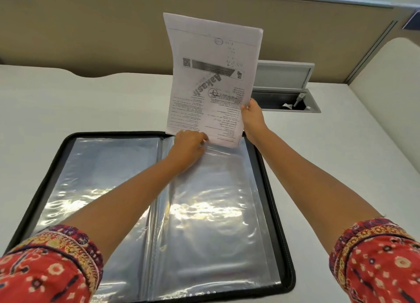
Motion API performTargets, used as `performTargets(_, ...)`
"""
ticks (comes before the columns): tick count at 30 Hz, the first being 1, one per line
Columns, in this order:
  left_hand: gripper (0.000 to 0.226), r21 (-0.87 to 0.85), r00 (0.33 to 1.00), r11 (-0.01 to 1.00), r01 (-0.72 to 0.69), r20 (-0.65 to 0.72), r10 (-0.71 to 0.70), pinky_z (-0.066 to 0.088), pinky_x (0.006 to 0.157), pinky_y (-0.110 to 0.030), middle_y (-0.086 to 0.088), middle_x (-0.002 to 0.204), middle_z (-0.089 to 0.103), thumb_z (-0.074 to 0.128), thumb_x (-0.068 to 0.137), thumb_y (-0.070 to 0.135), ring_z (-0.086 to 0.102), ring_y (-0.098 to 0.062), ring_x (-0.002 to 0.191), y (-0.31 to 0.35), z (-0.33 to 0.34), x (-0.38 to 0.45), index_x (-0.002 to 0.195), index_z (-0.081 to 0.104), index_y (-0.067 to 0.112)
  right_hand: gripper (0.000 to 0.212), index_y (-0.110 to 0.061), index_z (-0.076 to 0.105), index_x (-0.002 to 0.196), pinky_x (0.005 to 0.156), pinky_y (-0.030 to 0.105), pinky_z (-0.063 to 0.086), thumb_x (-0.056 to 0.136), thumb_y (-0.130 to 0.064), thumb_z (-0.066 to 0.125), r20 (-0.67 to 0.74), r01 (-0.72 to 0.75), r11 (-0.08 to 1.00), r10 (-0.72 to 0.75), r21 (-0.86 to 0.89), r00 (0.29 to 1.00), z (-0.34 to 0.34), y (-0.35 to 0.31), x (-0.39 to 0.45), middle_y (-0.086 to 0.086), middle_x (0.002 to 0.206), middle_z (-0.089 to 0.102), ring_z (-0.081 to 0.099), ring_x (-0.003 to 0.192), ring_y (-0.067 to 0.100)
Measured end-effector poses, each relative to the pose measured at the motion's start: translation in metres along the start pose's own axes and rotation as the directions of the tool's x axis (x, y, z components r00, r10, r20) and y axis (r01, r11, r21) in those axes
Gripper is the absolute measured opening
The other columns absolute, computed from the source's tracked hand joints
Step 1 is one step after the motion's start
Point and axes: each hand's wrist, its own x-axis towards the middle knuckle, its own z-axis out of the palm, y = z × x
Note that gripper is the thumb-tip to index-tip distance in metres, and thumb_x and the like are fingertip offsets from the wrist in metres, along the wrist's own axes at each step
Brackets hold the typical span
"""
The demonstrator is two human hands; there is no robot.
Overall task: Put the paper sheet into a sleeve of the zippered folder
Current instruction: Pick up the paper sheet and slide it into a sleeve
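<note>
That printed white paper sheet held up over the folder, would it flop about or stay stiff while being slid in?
Probably floppy: the printed white paper sheet, held only by the right hand at its side edge, already bows. It looks light, held upright by a thumb pinch alone. The glossy clear plastic sleeve that the left hand touches looks slick, so it may slide in easily.

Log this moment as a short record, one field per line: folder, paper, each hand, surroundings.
folder: black zippered folder lying open on the white desk, clear plastic sleeves showing
paper: white printed paper sheet held upright over the folder's far edge, print upside down
right hand: right hand grips the sheet's right edge
left hand: left hand at the right-page sleeve's top opening
surroundings: grey cable hatch open behind
</note>
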Motion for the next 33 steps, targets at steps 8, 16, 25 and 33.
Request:
performTargets(8,0.018,0.19,0.985,0.972,0.138,-0.132,-0.114,0.035,0.089,-0.042,-0.017,0.11,0.055,0.063,0.08,0.015,0.049,-0.034,0.1,-0.039,-0.017,-0.006,0.092,0.068,0.003,0.028,-0.013,0.049,0.124,0.088,0.046,0.053,0.098,-0.021,0.041,-0.004,-0.047,0.997,0.048,0.064,0.999,-0.002,0.002,0.0,0.008,0.117,0.062,0.062,0.102,0.024)
performTargets(16,0.004,-0.17,0.918,0.914,0.368,-0.089,-0.386,0.043,0.09,-0.036,-0.018,0.135,0.044,0.064,0.079,0.008,0.051,-0.035,0.113,-0.037,-0.024,-0.007,0.081,0.064,0.005,0.026,-0.012,0.047,0.123,0.085,0.041,0.054,0.099,-0.016,0.037,0.002,-0.043,0.999,0.043,0.014,0.999,-0.002,-0.004,0.001,0.008,0.119,0.06,0.061,0.103,0.024)
performTargets(25,0.008,-0.176,0.947,0.937,0.301,-0.061,-0.316,0.047,0.078,-0.037,-0.014,0.102,0.062,0.07,0.077,0.012,0.058,-0.029,0.092,-0.048,-0.033,-0.004,0.076,0.067,0.005,0.025,-0.01,0.047,0.121,0.082,0.038,0.054,0.098,-0.014,0.039,0.013,-0.022,1.0,0.022,-0.012,1.0,0.0,-0.004,0.002,0.01,0.117,0.06,0.061,0.1,0.023)
performTargets(33,0.012,-0.631,0.851,0.633,0.449,0.086,-0.518,0.052,0.071,-0.03,-0.007,0.077,0.06,0.066,0.082,0.008,0.057,-0.02,0.069,-0.065,-0.046,-0.007,0.075,0.058,0.013,0.025,-0.013,0.047,0.121,0.075,0.034,0.054,0.099,-0.014,0.036,0.007,-0.017,0.999,0.017,-0.05,1.0,0.001,-0.004,0.003,0.007,0.117,0.059,0.061,0.099,0.023)
